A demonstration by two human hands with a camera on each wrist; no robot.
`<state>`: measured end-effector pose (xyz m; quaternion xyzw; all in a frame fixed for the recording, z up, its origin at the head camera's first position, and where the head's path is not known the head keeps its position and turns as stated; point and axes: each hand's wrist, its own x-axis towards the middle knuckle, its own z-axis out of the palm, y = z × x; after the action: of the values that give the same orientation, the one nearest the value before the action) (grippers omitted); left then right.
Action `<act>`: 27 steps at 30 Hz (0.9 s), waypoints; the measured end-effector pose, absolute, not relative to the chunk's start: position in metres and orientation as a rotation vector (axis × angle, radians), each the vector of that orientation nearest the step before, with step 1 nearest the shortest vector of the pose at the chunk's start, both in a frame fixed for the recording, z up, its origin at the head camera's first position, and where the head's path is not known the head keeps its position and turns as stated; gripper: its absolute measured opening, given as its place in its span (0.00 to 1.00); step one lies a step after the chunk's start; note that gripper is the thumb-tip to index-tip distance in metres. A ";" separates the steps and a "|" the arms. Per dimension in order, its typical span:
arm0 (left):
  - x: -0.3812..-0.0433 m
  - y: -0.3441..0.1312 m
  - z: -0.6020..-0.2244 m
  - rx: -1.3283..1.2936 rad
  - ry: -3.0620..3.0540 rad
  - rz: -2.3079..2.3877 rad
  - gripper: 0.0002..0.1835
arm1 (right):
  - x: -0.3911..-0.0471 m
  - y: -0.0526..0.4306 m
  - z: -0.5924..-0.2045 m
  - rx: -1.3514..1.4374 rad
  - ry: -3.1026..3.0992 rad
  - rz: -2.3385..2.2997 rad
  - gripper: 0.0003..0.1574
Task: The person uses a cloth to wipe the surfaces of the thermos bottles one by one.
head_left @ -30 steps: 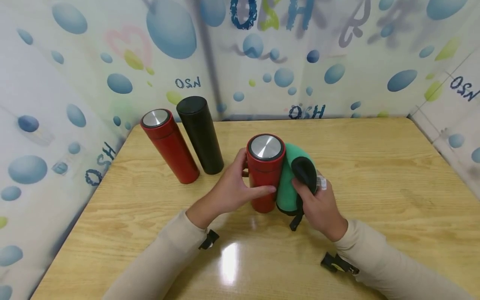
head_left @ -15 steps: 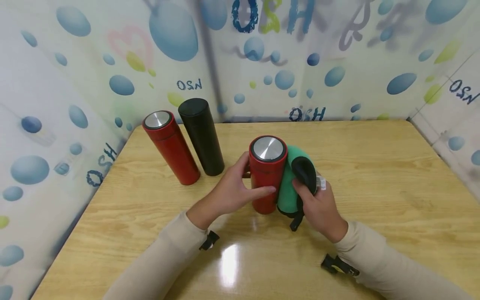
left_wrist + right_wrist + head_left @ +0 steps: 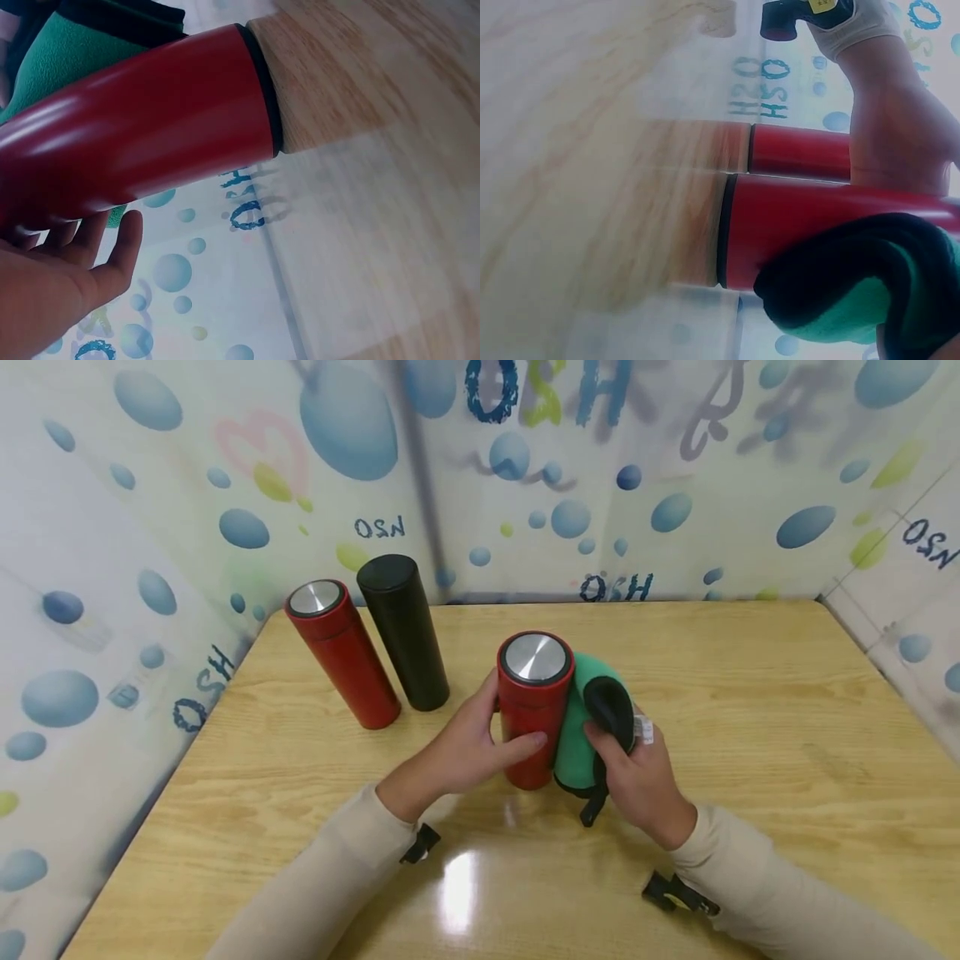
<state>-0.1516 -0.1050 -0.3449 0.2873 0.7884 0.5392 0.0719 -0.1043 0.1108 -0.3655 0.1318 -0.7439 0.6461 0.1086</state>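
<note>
A red thermos bottle (image 3: 534,718) with a shiny metal lid stands upright on the table in the head view. My left hand (image 3: 468,743) holds it from the left, thumb across the front and fingers reaching behind. In the left wrist view, the fingers of the left hand (image 3: 82,262) lie along its red side. A folded green cloth (image 3: 576,739) with black trim and a white tag is in my right hand (image 3: 641,777). That hand grips the cloth and presses it to the bottle's right side. Its black edge touches the bottle in the right wrist view.
A second red thermos (image 3: 345,660) with a metal lid and a black thermos (image 3: 405,635) stand side by side at the back left. The wooden table (image 3: 765,718) ends at a printed backdrop (image 3: 675,560) behind and at both sides.
The left thumb has shifted slightly left on the bottle. The bottle, the cloth and the right hand stay about where they were; the head view has moved a little.
</note>
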 end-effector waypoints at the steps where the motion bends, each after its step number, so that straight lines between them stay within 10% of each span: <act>1: -0.152 -0.105 -0.345 0.875 2.374 1.623 0.37 | -0.105 0.111 -0.365 0.397 -2.184 1.901 0.22; 27: -0.141 -0.095 -0.327 0.876 2.338 1.715 0.44 | -0.100 0.111 -0.369 0.446 -2.126 1.935 0.24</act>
<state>-0.1411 -0.0950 -0.3270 0.2886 0.7707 0.5653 0.0561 -0.0999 0.1106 -0.3688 0.1521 -0.7259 0.6607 0.1159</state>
